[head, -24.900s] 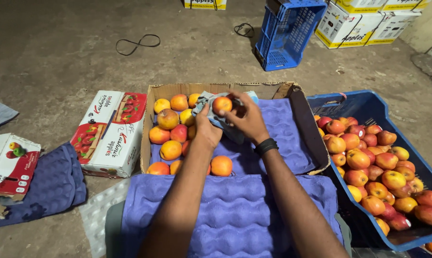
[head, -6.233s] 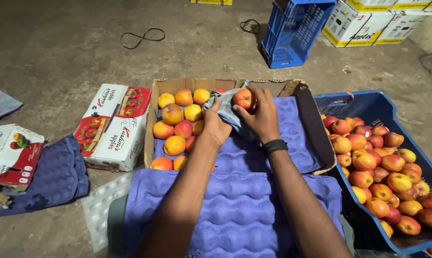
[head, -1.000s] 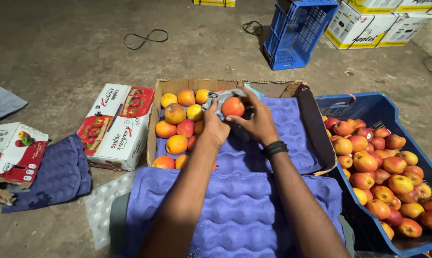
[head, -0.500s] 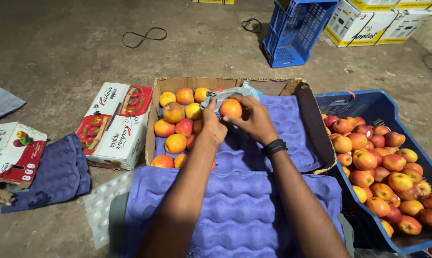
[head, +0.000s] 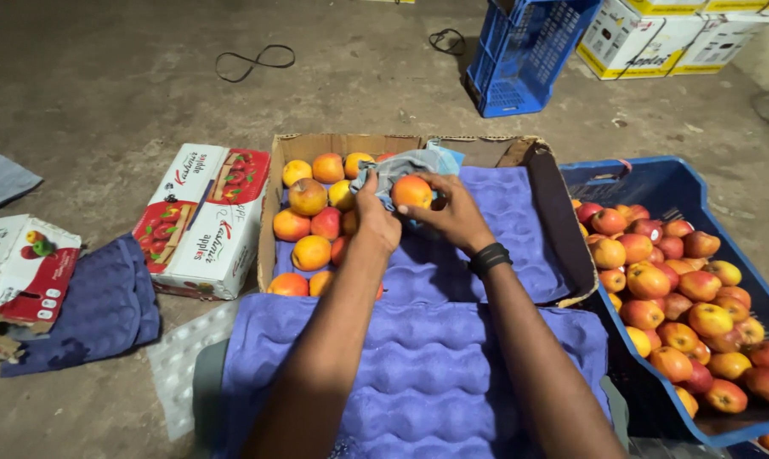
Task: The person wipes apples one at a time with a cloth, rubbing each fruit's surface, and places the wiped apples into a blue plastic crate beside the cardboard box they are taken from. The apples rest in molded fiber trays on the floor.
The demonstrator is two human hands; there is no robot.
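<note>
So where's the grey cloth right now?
In the head view, the grey cloth is bunched between both hands, behind the apple they hold, above the cardboard box.

Forearms hide much of the packing box; the frame's edges cut crates and cartons.

The person's arms cover part of the purple tray [head: 520, 221]; at 3 o'clock the blue crate [head: 648, 183] runs off the edge, at 1 o'clock white cartons [head: 648, 42] are clipped. The grey cloth [head: 393, 166] lies mostly behind the left hand [head: 376, 217] and an apple [head: 411, 191].
</note>
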